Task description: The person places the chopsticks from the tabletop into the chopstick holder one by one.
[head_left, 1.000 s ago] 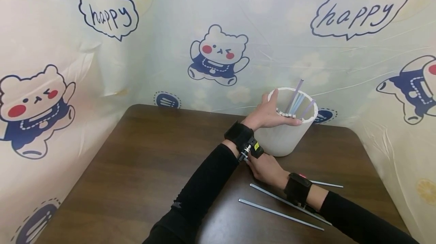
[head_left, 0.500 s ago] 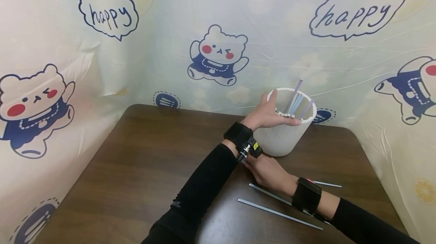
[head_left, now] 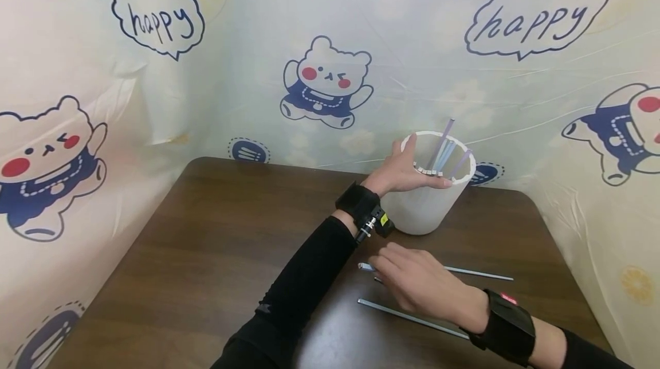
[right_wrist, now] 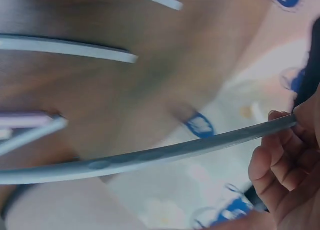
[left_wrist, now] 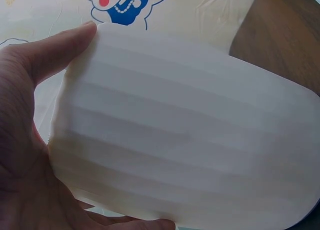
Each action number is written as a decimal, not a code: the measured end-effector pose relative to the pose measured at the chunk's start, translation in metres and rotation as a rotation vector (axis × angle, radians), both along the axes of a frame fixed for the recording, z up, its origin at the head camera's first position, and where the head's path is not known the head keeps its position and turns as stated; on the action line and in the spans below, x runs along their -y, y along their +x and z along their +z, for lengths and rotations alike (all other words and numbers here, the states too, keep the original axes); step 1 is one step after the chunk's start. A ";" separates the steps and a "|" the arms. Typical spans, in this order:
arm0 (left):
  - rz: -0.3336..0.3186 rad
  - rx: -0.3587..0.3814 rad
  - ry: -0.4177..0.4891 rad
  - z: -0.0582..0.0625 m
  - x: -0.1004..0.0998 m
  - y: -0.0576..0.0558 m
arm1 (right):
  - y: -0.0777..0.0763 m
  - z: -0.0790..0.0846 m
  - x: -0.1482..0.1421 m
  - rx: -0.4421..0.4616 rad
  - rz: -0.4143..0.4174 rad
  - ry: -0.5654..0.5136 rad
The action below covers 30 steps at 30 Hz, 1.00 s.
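My left hand [head_left: 399, 174] grips the rim of a tall white bin [head_left: 420, 208], which stands near the table's back edge. In the left wrist view its thumb and fingers spread around the bin's rim. Purple and blue straws stand inside the bin, the tallest purple straw [head_left: 447, 131] rising above the rim. My right hand [head_left: 428, 283] is low over the table in front of the bin. In the right wrist view, it pinches the end of a long thin blue-grey straw [right_wrist: 165, 152]; in the head view the hand mostly hides this straw.
On the brown table [head_left: 232, 254], a loose straw [head_left: 407, 316] lies nearest me, below the right hand. Another straw [head_left: 484, 274] lies beyond the wrist. A cloth backdrop [head_left: 247, 94] with printed bears rises behind the table.
My right hand has moved right and towards me, out from beneath the left wrist. The left hand has stayed on the bin's rim. The view has shifted slightly.
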<state>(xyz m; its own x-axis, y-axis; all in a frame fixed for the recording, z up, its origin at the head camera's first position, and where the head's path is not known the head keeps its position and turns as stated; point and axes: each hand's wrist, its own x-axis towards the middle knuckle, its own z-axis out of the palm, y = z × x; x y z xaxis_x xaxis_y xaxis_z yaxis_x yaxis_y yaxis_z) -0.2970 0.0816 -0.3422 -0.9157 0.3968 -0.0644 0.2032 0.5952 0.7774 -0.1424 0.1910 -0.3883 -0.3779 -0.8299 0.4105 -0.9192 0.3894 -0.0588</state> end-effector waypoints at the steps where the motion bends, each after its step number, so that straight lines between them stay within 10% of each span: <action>1: 0.003 -0.002 -0.005 0.000 0.000 0.000 | 0.002 0.008 0.000 -0.010 0.007 -0.021; 14: -0.007 -0.019 -0.005 0.000 0.001 -0.001 | -0.015 0.136 -0.016 -0.215 0.066 -0.606; 30: -0.002 -0.023 -0.004 -0.001 0.000 0.000 | -0.076 0.202 -0.054 -0.093 -0.212 -1.112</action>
